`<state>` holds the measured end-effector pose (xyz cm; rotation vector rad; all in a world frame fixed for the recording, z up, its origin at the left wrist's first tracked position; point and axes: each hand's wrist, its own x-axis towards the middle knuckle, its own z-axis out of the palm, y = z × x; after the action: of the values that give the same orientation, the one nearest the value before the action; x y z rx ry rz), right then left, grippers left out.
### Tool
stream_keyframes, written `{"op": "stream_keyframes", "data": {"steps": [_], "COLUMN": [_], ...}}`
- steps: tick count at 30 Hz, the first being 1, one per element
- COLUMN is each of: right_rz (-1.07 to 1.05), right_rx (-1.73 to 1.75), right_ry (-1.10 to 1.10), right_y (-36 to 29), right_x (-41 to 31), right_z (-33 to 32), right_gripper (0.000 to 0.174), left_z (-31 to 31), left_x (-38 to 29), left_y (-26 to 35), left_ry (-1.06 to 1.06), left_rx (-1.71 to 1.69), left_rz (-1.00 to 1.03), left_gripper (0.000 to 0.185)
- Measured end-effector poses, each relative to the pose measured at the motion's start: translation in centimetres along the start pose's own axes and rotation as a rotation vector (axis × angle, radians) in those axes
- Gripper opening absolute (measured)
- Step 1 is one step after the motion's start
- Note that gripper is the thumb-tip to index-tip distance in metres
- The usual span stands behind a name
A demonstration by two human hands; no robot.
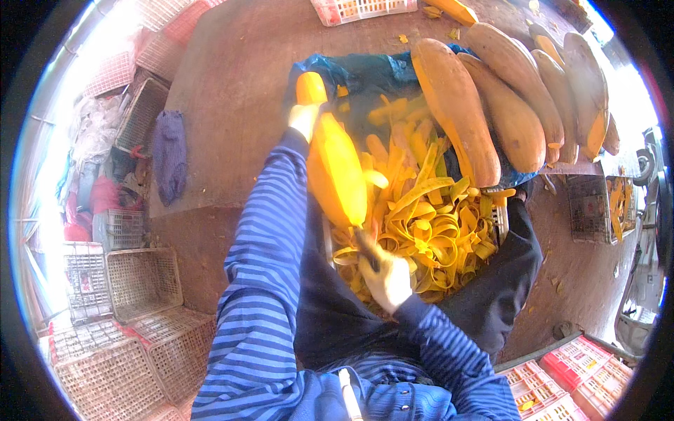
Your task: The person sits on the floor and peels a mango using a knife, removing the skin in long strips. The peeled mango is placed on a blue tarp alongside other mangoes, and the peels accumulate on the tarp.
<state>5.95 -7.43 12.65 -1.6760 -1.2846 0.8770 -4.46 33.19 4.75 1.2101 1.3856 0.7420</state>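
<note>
My left hand [304,120] grips a long peeled orange squash [337,168] near its far, narrower end. Its wide end tilts down towards me, over a crate [500,216] heaped with curled yellow-orange peelings [432,226]. At that lower end is my right hand [387,276], closed around a dark-handled tool, blurred, probably a peeler; its blade cannot be made out. Right of the peelings, several unpeeled tan squashes [453,105] lie side by side, the nearest with an orange strip bared along its side. Blue plastic sheeting [363,71] lies beyond the crate.
A purple knitted sleeve [170,158] lies on the brown board at left. Stacked plastic crates [108,376] stand at lower left, red and white crates [584,373] at lower right. Another crate [595,210] with peelings is at right; a pink-white crate [363,10] sits at the top.
</note>
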Motion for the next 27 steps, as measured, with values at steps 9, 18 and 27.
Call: {"op": "stream_keyframes", "data": {"steps": [9, 18, 27], "right_rz": [-0.008, 0.133, 0.003], "right_rx": [0.129, -0.307, 0.119], "right_ry": [-0.011, -0.158, 0.064], "right_y": [-1.1, 3.2, 2.5], "right_x": [-0.4, -1.9, -0.2], "right_z": [0.2, -0.8, 0.0], "right_gripper": [0.051, 0.057, 0.051], "left_z": [0.3, 0.2, 0.6], "left_x": [0.1, -0.4, -1.4], "left_y": [0.8, 1.0, 1.8], "left_ry": [-0.009, -0.018, -0.014], "left_rx": [-0.076, -0.121, -0.171], "left_rz": [-0.048, -0.045, -0.083], "left_gripper": [0.046, 0.045, 0.043]}}
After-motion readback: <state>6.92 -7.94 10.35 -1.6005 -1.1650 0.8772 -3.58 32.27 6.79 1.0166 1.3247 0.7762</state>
